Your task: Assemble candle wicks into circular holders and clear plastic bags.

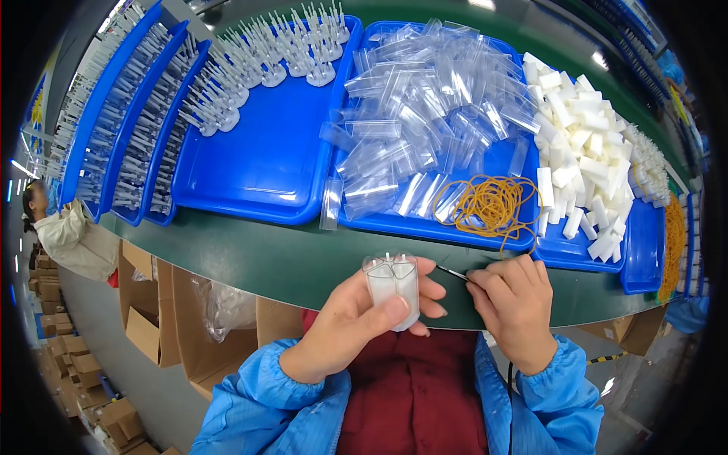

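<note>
In front of my chest, my left hand [339,327] is closed around a small cluster of white cylinders in clear plastic sleeves [393,287]. My thumb presses its near side, and thin white tips stick up from its top. To the right, my right hand [517,309] pinches a thin, dark, pointed tool [453,272]. The tool's tip points left toward the cluster and stays a little apart from it. What kind of tool it is, I cannot make out. A black cord [509,394] runs down below my right wrist.
Blue trays line the green table [227,241]: one with upright white pieces [318,70], one with clear plastic sleeves [425,98] and rubber bands [491,208], one with white foam-like blocks [584,152]. Cardboard boxes [199,334] stand below left. Another person [72,241] is at far left.
</note>
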Motion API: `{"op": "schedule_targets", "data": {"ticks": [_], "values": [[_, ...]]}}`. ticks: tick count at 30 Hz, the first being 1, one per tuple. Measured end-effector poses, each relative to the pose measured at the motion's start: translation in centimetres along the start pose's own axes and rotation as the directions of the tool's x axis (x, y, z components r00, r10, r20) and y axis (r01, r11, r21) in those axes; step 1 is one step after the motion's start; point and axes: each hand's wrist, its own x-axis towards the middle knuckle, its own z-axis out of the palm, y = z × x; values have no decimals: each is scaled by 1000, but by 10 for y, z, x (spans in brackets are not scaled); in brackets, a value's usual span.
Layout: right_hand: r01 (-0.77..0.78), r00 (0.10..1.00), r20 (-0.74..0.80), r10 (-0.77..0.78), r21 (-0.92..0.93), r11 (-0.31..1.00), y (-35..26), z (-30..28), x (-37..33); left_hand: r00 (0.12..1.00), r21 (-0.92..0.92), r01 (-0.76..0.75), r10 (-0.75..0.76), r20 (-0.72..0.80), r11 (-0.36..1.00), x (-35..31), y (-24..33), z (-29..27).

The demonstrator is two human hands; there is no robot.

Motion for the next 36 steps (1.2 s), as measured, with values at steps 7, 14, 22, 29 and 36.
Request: {"op": "schedule_targets", "data": {"ticks": [7, 14, 22, 29, 36], "values": [[154, 988, -32, -152, 286, 946, -26, -20, 16, 987, -49, 143, -139, 79, 989, 7, -11, 0], [318, 947, -34, -319, 218, 923, -26, -2, 16, 937, 93, 233, -249, 244, 968, 3, -19, 12], [219, 966, 19, -260, 482, 848, -25, -14, 20, 928, -55, 277, -253, 273, 959, 3, -29, 13], [-232, 941, -243, 235, 41, 972, 39, -33, 12, 998, 351, 36, -50, 32, 936, 8, -16, 19], [-237, 955, -168, 245, 65, 969, 48, -29, 13, 993, 455, -95, 117, -19, 885, 15, -10, 26]]}}
